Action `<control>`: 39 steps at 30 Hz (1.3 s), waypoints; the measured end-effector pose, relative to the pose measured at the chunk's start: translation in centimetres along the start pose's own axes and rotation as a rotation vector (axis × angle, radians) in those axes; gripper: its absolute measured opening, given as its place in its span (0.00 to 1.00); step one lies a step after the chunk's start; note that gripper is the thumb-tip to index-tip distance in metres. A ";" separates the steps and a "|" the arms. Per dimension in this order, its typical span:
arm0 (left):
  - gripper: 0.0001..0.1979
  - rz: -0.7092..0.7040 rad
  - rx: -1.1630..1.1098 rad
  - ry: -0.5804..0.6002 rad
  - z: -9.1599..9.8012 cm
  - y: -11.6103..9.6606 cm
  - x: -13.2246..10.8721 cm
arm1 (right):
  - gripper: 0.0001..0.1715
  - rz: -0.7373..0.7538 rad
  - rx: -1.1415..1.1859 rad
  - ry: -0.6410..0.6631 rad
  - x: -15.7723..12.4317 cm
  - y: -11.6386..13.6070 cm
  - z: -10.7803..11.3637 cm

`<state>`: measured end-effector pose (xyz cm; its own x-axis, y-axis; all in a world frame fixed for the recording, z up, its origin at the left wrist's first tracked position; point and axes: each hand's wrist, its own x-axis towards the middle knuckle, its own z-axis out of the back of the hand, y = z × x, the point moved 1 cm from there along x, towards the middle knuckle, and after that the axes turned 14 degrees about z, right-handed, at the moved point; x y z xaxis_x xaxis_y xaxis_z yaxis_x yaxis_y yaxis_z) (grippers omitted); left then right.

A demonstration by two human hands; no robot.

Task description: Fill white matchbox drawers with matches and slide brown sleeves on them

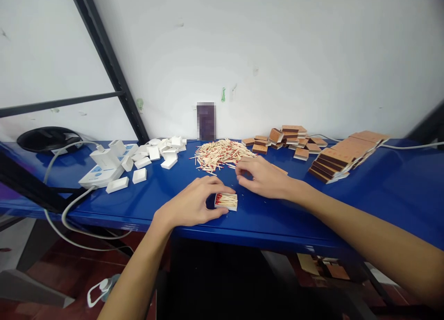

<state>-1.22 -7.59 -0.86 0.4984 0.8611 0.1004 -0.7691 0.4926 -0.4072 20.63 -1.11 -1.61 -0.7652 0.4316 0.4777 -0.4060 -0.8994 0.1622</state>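
My left hand point(197, 202) grips a small white matchbox tray point(233, 209) near the table's front edge, thumb on the near side and fingers on the far side. Matches point(227, 200) with red heads lie in the tray, heads toward my left palm. My right hand point(260, 176) hovers just beyond the tray, its fingers curled in toward the thumb. Whatever is between those fingertips, if anything, is too small to make out. Behind both hands spreads a large heap of loose matches point(218, 153).
Empty white trays point(163, 151) and a power strip point(102, 172) with cables occupy the left of the blue table point(277, 218). Brown matchbox sleeves point(291, 137) lie scattered at right, beside stacked rows of matchboxes point(350, 153). A dark pixelated rectangle point(206, 121) stands against the wall.
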 end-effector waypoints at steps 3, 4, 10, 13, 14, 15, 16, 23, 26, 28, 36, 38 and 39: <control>0.14 -0.012 0.008 0.019 -0.3 -0.1 0.2 | 0.08 -0.015 0.079 -0.008 0.0 -1.2 0.2; 0.12 -0.014 0.007 0.013 -0.4 -0.1 0.3 | 0.08 -0.026 0.092 -0.013 -0.1 -1.6 0.2; 0.13 -0.026 -0.024 -0.040 -0.9 0.4 0.9 | 0.04 -0.132 -0.132 -0.040 -0.3 -3.1 -0.5; 0.16 -0.049 -0.040 -0.055 -1.1 0.4 0.9 | 0.06 -0.179 -0.146 -0.028 -0.3 -3.4 -0.8; 0.15 -0.059 -0.038 -0.055 -1.2 0.3 0.9 | 0.08 -0.184 -0.143 -0.021 -0.2 -3.4 -0.9; 0.15 -0.069 -0.034 -0.055 -1.3 0.3 0.9 | 0.10 -0.179 -0.141 -0.011 -0.2 -3.3 -1.0; 0.14 -0.077 -0.030 -0.054 -1.4 0.2 0.9 | 0.11 -0.163 -0.143 -0.003 -0.2 -3.3 -1.1; 0.13 -0.076 -0.024 -0.068 -1.8 0.0 0.9 | 0.20 -0.004 -0.192 0.101 -0.1 -3.3 -2.2; 0.15 -0.061 -0.029 -0.071 -1.9 0.1 0.9 | 0.22 0.074 -0.209 0.139 -0.2 -3.7 -2.4; 0.16 -0.052 -0.032 -0.066 -1.9 0.1 0.9 | 0.23 0.088 -0.223 0.157 -0.3 -4.0 -2.5; 0.16 -0.037 -0.036 -0.063 -1.9 0.0 0.9 | 0.21 0.147 -0.185 0.172 -0.1 -2.6 -2.3; 0.15 -0.040 -0.038 -0.062 -1.9 0.1 0.8 | 0.20 0.160 -0.129 0.160 0.0 -1.8 -2.2; 0.15 -0.042 -0.039 -0.062 -1.9 0.1 0.8 | 0.19 0.165 -0.105 0.151 0.1 -1.5 -2.2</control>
<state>-0.09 -7.09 -2.50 0.5029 0.8467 0.1737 -0.7315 0.5240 -0.4364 20.10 0.42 -3.70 -0.8883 0.2921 0.3545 -0.3130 -0.9498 -0.0017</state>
